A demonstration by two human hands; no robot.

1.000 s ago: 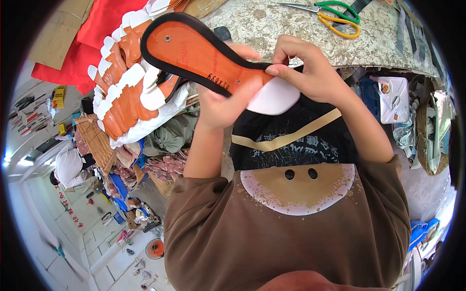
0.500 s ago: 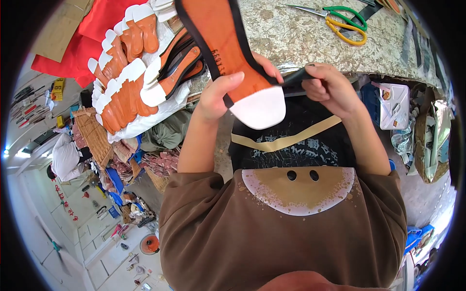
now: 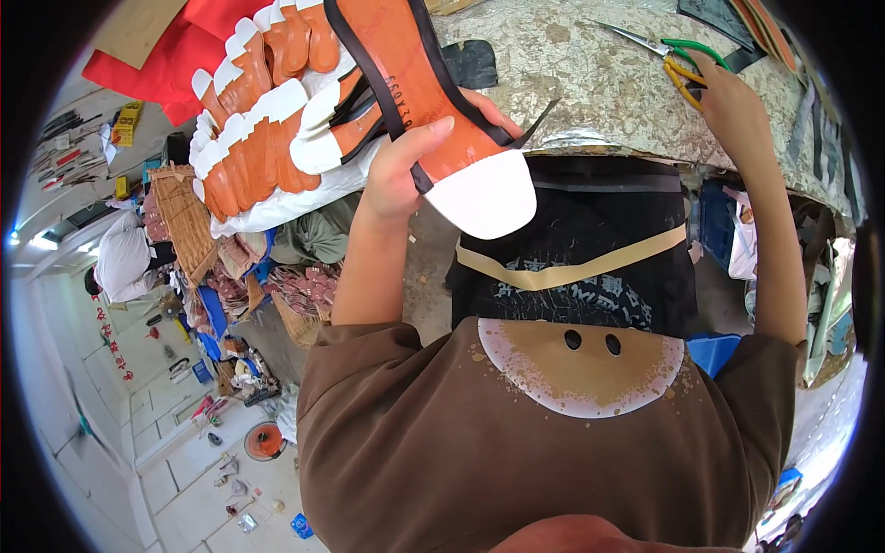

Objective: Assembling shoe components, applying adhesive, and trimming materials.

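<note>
My left hand (image 3: 406,170) grips an orange insole (image 3: 426,83) with a black strip folded along its edges and a white end pointing toward me. A loose tail of the black strip (image 3: 539,123) sticks out to the right beside the white end. Over the worktable at the far right, my right hand (image 3: 733,106) is closed at the handles of the scissors (image 3: 678,60), which have one green and one yellow loop. The scissors lie with their blades pointing left, and parts of the handles are hidden by my fingers.
Rows of orange insoles with white ends (image 3: 263,147) are stacked at the left on white sheeting. A black scrap (image 3: 470,64) rests on the worn worktable (image 3: 572,74). Dark strips (image 3: 724,23) are at the far right. Another person (image 3: 129,253) is bent over at the left.
My right hand has let go of the black strip and moved far right to the scissors' handles. The strip's tail now hangs free. My left hand still holds the insole.
</note>
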